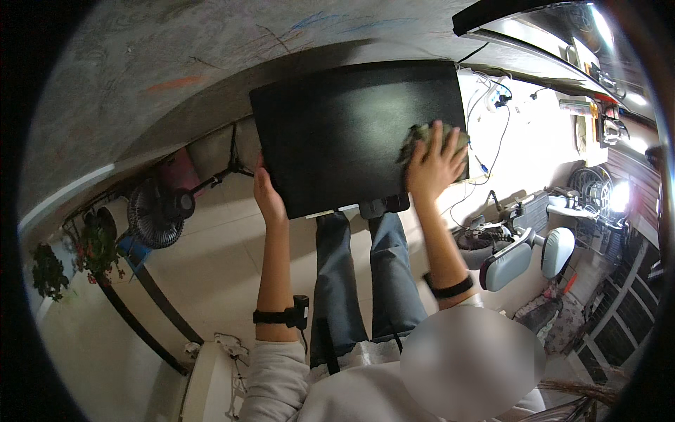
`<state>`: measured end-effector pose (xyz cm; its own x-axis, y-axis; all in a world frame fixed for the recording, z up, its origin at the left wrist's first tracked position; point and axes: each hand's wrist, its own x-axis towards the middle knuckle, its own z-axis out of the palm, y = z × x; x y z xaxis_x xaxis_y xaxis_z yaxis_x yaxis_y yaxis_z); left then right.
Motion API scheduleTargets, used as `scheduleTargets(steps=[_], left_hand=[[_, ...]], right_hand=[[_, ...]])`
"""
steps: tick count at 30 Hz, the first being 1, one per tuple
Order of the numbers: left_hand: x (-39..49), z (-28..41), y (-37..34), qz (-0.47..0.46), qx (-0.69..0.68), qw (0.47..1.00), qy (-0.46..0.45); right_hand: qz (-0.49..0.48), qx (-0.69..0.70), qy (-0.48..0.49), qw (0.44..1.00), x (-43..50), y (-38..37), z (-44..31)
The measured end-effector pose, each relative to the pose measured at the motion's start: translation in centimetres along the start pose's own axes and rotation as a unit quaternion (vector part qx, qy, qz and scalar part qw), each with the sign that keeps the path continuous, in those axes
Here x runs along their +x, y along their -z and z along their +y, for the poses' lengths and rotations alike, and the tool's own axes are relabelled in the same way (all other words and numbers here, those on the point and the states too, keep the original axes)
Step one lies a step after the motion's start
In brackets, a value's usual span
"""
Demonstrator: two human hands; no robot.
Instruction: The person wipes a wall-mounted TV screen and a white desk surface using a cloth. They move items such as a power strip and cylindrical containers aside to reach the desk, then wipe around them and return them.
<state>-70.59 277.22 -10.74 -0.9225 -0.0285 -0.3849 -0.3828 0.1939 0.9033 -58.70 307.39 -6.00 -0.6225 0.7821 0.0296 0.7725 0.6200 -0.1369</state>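
Observation:
A large black rectangular panel (327, 137) with a light sheen lies in front of me, on or over a white tabletop. My left hand (269, 192) grips its left edge near the lower corner, fingers hidden beneath or behind it. My right hand (435, 166) presses a crumpled olive-green cloth (440, 135) onto the panel's surface near its right edge, with fingers spread over the cloth. A dark bracket-like part (384, 205) sticks out at the panel's near edge. What lies under the panel is hidden.
A power strip (497, 95) with plugs and loose cables lies on the white tabletop (532, 132) at the right. A scribbled grey wall stands beyond the panel. At the left are a black fan (158, 211) and potted plants; at the right, an e-bike or scooter with pale seats (509, 266).

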Motion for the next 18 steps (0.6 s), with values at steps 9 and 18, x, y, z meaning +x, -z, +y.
scheduleTargets(steps=[9, 18], left_hand=[[-0.4, 2.6, 2.2, -0.086, -0.212, 0.965, 0.131], [-0.5, 2.4, 2.1, -0.073, -0.088, 0.986, 0.121]], right_hand=[[-0.209, 0.112, 0.407, 0.882, -12.3, 1.7, -12.9], [-0.14, 0.091, 0.303, 0.938, -0.9, 3.9, 7.3]])
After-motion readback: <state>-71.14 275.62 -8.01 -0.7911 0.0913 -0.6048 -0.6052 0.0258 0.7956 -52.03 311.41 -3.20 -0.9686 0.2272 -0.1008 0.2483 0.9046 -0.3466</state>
